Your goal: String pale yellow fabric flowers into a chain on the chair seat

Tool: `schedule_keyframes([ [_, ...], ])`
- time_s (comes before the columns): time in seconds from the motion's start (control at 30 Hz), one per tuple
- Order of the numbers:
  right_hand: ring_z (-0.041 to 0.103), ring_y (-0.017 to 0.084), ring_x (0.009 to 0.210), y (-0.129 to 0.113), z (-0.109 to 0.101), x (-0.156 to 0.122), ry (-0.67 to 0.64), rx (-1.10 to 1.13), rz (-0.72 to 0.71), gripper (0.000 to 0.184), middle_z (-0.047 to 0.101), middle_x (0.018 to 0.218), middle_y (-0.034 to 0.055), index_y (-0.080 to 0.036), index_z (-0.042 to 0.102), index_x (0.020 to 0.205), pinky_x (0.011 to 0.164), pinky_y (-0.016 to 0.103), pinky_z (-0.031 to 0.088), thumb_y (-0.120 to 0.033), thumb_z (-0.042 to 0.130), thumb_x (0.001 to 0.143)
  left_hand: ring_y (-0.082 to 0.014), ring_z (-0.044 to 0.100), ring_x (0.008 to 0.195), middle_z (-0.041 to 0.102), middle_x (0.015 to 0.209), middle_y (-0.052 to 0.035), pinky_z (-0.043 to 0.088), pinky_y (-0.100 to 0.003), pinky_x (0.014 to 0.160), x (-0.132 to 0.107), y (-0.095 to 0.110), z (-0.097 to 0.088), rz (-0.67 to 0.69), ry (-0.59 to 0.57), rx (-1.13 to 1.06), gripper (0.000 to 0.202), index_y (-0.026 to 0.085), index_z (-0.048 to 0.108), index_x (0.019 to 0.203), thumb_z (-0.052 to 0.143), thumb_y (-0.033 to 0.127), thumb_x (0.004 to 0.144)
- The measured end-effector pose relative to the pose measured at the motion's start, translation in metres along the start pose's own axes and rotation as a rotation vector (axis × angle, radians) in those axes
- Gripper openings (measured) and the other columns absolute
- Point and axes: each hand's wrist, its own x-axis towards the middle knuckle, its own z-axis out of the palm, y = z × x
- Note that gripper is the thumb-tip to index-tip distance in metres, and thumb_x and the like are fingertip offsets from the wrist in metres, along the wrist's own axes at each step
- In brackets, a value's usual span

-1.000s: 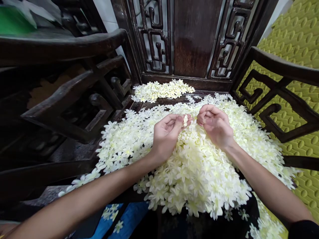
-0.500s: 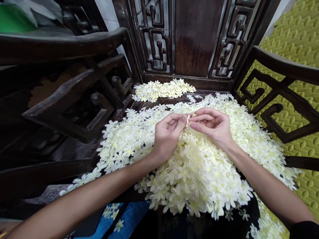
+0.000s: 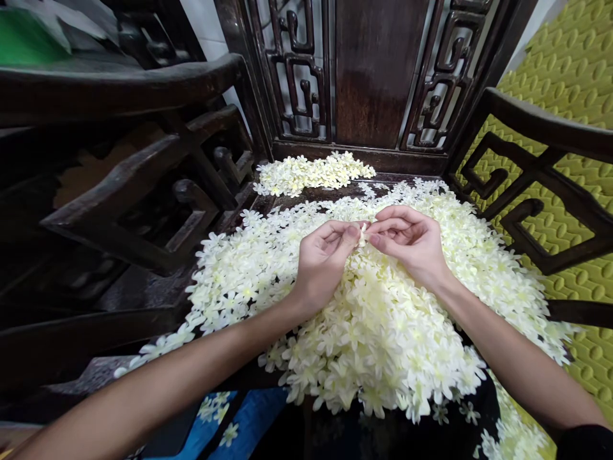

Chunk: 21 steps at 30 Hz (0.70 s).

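Between my fingertips is a small pale flower (image 3: 363,236), its petals bunched and partly hidden by the fingers. My left hand (image 3: 325,255) pinches it between thumb and forefinger from the left. From the right, my right hand (image 3: 409,243) closes thumb and fingertips on the flower's other side, with its outer fingers curled loosely. Right below both hands rises a heap of white and yellowish artificial-looking flowers (image 3: 378,338), spread thickly over the seat of a dark wooden chair.
Against the chair's carved back (image 3: 378,76) lies a smaller pile of yellower flowers (image 3: 311,174). Dark carved armrests stand at left (image 3: 143,83) and right (image 3: 536,124). Yellow patterned matting (image 3: 565,57) shows on the right. A green object (image 3: 29,38) sits at upper left.
My hands stay almost in place. The fingertips of my right hand have shifted slightly, and a little more of the pinched flower shows between the hands.
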Motion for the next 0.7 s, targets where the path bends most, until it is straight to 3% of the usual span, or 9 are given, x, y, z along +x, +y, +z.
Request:
schedule_keyframes([
  [0.2, 0.070, 0.013, 0.073, 0.0031, -0.0029, 0.0020, 0.007, 0.023, 0.025, 0.037, 0.076, 0.083, 0.0017, -0.019, 0.073, 0.095, 0.070, 0.024, 0.058, -0.013, 0.089, 0.062, -0.0132, 0.069, 0.079, 0.075, 0.097, -0.0065, 0.056, -0.027, 0.080, -0.0004, 0.0007, 0.0003, -0.035, -0.003, 0.001, 0.023, 0.019, 0.069, 0.083, 0.075, 0.041, 0.084],
  [0.4, 0.062, 0.012, 0.066, 0.0033, -0.0079, 0.0052, -0.024, 0.129, 0.007, 0.022, 0.068, 0.075, -0.0017, -0.020, 0.072, 0.093, 0.062, 0.025, 0.053, -0.012, 0.071, 0.073, -0.0193, 0.073, 0.096, 0.076, 0.104, -0.0090, 0.058, -0.034, 0.091, 0.0007, -0.0012, 0.0025, -0.031, -0.006, -0.068, 0.020, 0.019, 0.069, 0.088, 0.073, 0.038, 0.086],
  [0.7, 0.074, 0.017, 0.084, 0.0001, -0.0013, 0.0004, -0.069, 0.035, -0.049, 0.035, 0.078, 0.091, 0.0024, -0.021, 0.071, 0.102, 0.083, 0.032, 0.062, -0.018, 0.087, 0.071, -0.0175, 0.072, 0.091, 0.075, 0.100, -0.0080, 0.057, -0.033, 0.091, 0.0019, -0.0015, -0.0002, 0.015, 0.009, -0.028, 0.023, 0.018, 0.071, 0.090, 0.075, 0.040, 0.084],
])
